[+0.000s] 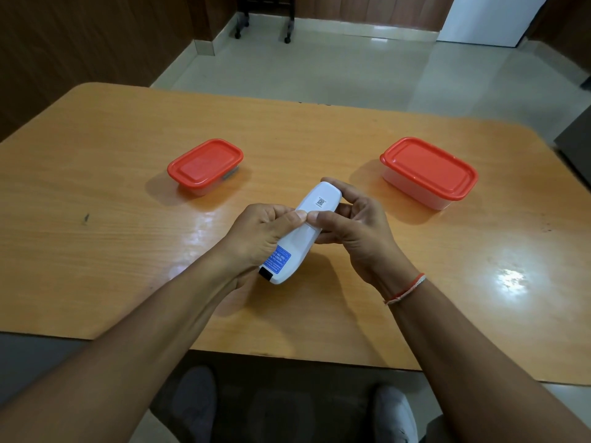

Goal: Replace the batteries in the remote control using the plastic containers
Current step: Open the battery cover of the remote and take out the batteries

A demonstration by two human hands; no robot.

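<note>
Both hands gripped remote above table.
Left hand [256,233] and right hand [355,225] clasped the remote [303,231], back up, thumbs meeting on it; left box [204,166] and right box [428,171] sat lidded beyond the remote on the table [96,187].

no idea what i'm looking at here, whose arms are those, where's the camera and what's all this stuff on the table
There is no machine here. The one picture comes from a wide-angle camera worn on a person's head, looking forward and down, so the two bare arms reaching in from the bottom are that person's own.

Both hands share a grip on a white remote control, held above the table with its back side up; a blue label and a small square code show on it. The left hand wraps the nearer part, the right hand, which has a thread band at its wrist, holds the farther part. The two thumbs meet on the remote's back.

On the wooden table stand two plastic containers with red lids, both closed: a smaller one to the left and a larger one to the right. No batteries are clearly visible.
</note>
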